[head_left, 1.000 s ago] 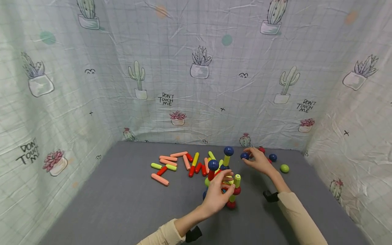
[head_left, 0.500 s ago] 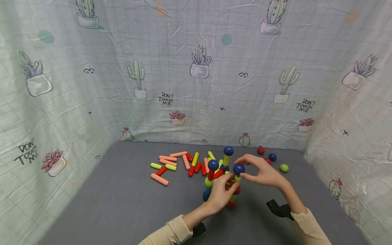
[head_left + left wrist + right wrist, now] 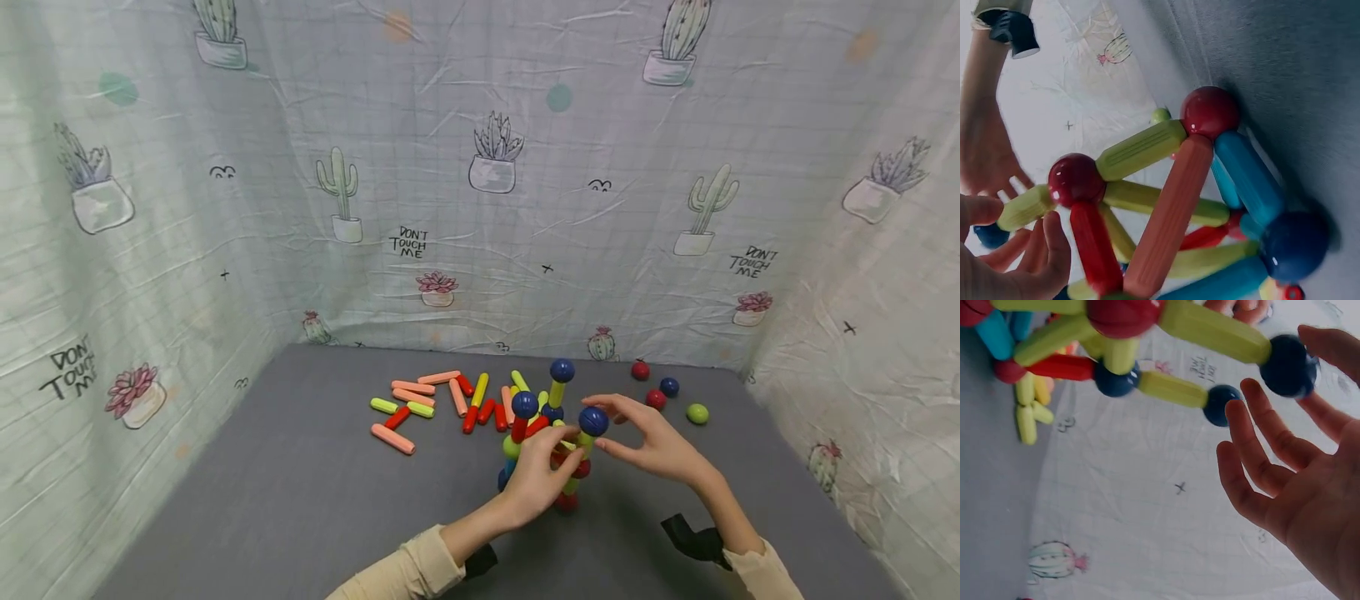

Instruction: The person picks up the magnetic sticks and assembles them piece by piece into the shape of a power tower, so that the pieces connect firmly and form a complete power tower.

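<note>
A magnetic structure of coloured rods and balls stands on the table, its red ball [image 3: 1077,180] and orange rod [image 3: 1171,219] large in the left wrist view. My left hand [image 3: 542,477] pinches an upright yellow-green rod [image 3: 1025,208] at its right front corner. On that rod's top sits a blue ball [image 3: 593,421]. My right hand [image 3: 651,437] has thumb and index finger around this ball, fingertips right at its edges, the other fingers spread. Two more blue balls, a rear ball [image 3: 562,371] and a left ball [image 3: 524,405], top other uprights. My left hand hides part of the structure.
Loose orange rods [image 3: 392,439], red rods [image 3: 470,419] and yellow-green rods lie to the left and behind the structure. At the back right are two red balls [image 3: 656,399], a blue ball [image 3: 670,387] and a green ball [image 3: 697,414]. A cactus-print sheet [image 3: 450,208] encloses the grey table [image 3: 322,500].
My right hand has carried a blue ball from the back right to the top of the yellow-green rod. My left hand has closed its fingers on that rod, now leaning slightly right.
</note>
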`<state>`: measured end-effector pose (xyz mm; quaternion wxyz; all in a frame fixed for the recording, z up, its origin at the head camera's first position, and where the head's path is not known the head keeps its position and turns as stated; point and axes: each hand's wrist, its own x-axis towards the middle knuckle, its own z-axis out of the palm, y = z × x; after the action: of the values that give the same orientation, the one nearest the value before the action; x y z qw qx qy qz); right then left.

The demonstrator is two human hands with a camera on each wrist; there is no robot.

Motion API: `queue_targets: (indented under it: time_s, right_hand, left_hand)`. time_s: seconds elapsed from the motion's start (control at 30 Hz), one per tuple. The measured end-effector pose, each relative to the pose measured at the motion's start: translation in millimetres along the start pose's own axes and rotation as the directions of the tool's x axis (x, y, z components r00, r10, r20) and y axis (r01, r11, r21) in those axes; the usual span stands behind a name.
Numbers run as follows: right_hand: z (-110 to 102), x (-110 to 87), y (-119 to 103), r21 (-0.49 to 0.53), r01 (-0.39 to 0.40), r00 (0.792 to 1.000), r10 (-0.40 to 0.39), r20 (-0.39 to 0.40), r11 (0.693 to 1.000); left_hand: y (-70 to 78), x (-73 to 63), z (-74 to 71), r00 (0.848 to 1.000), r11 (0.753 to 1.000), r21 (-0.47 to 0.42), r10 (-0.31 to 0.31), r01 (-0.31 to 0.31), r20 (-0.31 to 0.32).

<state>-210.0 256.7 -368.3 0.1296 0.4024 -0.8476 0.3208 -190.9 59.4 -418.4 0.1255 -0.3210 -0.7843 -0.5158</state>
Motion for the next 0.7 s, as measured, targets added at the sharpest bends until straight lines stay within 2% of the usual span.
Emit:
queue_targets:
  time_s: [0.1, 0.2, 0.27, 0.37, 0.43, 0.47, 0.57, 0.6, 0.63, 0.7]
  right_hand:
    - [8, -6.2, 1, 0.02, -0.051, 0.999, 0.051, -0.005, 0.999]
    - [17, -11.1, 3, 0.037, -0.08, 0.996, 0.082, -0.037, 0.996]
    - [22, -13.6, 5, 0.038, -0.084, 0.994, 0.086, -0.07, 0.996]
    - [29, -16.0, 7, 0.009, -0.079, 0.991, 0.08, -0.11, 0.997]
    - [33, -16.4, 8, 0.004, -0.073, 0.99, 0.073, -0.124, 0.997]
    - [35, -16.6, 8, 0.001, -0.071, 0.989, 0.07, -0.128, 0.997]
    - [37, -16.3, 7, 0.027, -0.075, 0.989, 0.078, -0.127, 0.997]
    - [37, -16.4, 7, 0.035, -0.082, 0.989, 0.086, -0.121, 0.996]
    - [38, -15.8, 7, 0.043, -0.082, 0.989, 0.086, -0.117, 0.996]
    - [38, -14.6, 8, 0.053, -0.089, 0.989, 0.094, -0.11, 0.995]
  left_hand:
    - [0.3, -13.7, -13.4, 0.997, 1.0, 0.007, -0.005, 0.005, 0.077]
    - [-7.7, -29.4, -33.2, 0.986, 0.999, 0.036, 0.019, -0.025, 0.163]
    - [-20.0, -36.7, -50.2, 0.98, 0.996, 0.079, 0.028, -0.045, 0.196]
    - [-50.2, -42.5, -84.8, 0.978, 0.971, 0.235, -0.004, -0.046, 0.206]
    - [-75.4, -44.4, -111.6, 0.98, 0.92, 0.391, -0.046, -0.034, 0.194]
    - [-88.2, -45.2, -125.4, 0.979, 0.88, 0.474, -0.072, -0.028, 0.191]
    - [-121.7, -49.7, -160.8, 0.968, 0.737, 0.676, -0.163, -0.009, 0.191]
    - [-130.7, -51.9, -169.5, 0.962, 0.693, 0.721, -0.191, -0.011, 0.197]
    - [-138.1, -53.7, -177.1, 0.955, 0.66, 0.751, -0.212, -0.016, 0.207]
    - [-147.6, -56.5, -186.6, 0.945, 0.615, 0.788, -0.239, -0.031, 0.224]
